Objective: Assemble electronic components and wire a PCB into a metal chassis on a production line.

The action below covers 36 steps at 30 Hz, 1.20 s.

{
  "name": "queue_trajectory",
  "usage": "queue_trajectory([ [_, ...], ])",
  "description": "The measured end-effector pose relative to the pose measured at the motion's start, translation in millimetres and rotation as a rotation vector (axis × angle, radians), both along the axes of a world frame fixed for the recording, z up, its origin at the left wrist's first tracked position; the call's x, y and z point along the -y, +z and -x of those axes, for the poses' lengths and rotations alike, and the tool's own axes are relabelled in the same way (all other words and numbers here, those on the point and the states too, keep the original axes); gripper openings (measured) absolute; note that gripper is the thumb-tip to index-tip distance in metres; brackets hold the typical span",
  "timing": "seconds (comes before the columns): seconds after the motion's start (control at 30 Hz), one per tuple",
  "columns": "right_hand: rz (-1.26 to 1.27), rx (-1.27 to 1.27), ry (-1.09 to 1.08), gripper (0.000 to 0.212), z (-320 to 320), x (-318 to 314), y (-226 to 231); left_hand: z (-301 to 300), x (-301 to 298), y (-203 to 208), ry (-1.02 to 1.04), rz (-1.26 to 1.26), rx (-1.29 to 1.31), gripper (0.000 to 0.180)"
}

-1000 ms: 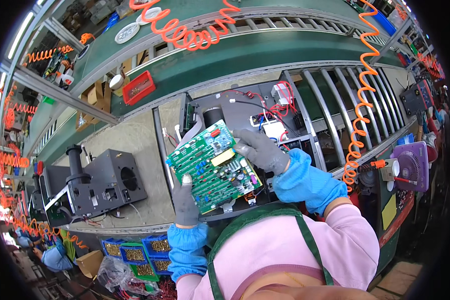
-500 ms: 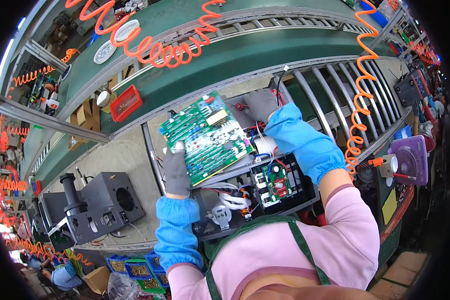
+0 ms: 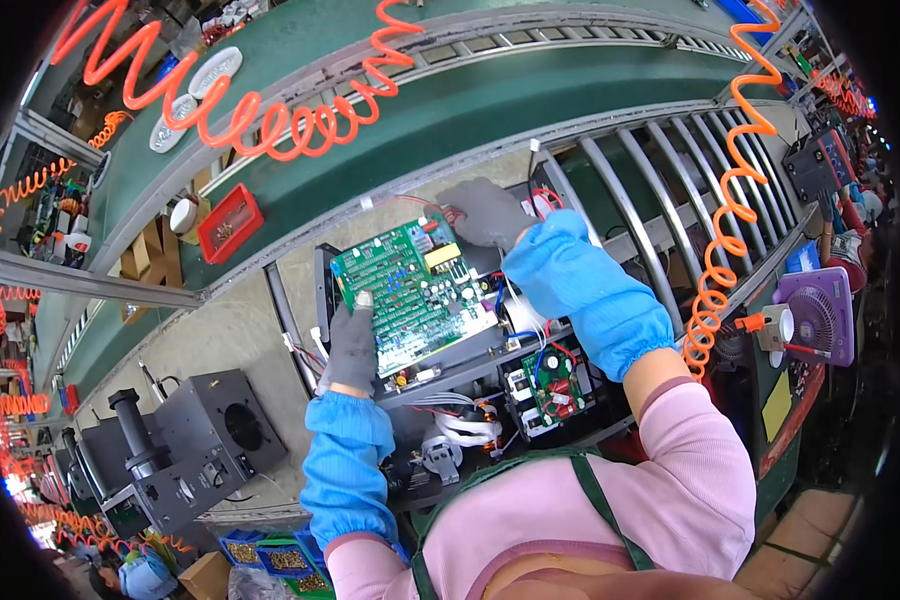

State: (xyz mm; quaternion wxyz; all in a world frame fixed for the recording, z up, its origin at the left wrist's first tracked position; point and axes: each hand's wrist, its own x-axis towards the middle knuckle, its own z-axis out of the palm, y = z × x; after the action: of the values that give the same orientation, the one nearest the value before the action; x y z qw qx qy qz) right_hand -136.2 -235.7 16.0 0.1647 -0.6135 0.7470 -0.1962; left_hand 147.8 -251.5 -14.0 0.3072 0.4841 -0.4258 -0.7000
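Observation:
My gloved left hand grips the left edge of a green circuit board, its thumb on top. The board lies over the left part of an open dark metal chassis, slightly tilted. At the board's far right corner, my gloved right hand is closed round a thin red wire; its fingertips are partly hidden. The wire ends in a small white connector beyond the board. Nearer me in the chassis are a smaller green board, a bundle of white cables and blue and red wires.
Left of the chassis stands another dark metal housing on the bench. Metal rollers lie to the right. Coiled orange hoses hang over the line. A red tray sits beyond, and a purple fan stands at far right.
The circuit board has come down flatter over the chassis, still in my left hand. My right hand has moved left to the board's far corner, and the red wire now stretches out beyond it.

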Motion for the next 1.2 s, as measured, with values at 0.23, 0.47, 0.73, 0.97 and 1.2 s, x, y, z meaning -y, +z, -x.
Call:
queue_trajectory([
  [0.23,-0.092,-0.378,-0.151,0.036,15,0,-16,0,0,-6,-0.035,0.020,0.024,0.036],
  [0.47,0.128,-0.046,-0.055,0.029,28,11,-10,3,-3,2,-0.011,-0.001,-0.071,0.035],
  [0.73,-0.198,0.802,-0.011,0.031,10,1,-15,1,-2,5,-0.039,0.086,0.057,0.037],
  [0.97,-0.095,1.064,-0.089,0.033,11,-1,-28,0,-3,6,-0.109,0.214,0.048,0.046],
  [1.2,-0.052,1.183,-0.076,0.033,15,-1,-26,3,-4,11,-0.079,0.173,-0.083,0.045],
])
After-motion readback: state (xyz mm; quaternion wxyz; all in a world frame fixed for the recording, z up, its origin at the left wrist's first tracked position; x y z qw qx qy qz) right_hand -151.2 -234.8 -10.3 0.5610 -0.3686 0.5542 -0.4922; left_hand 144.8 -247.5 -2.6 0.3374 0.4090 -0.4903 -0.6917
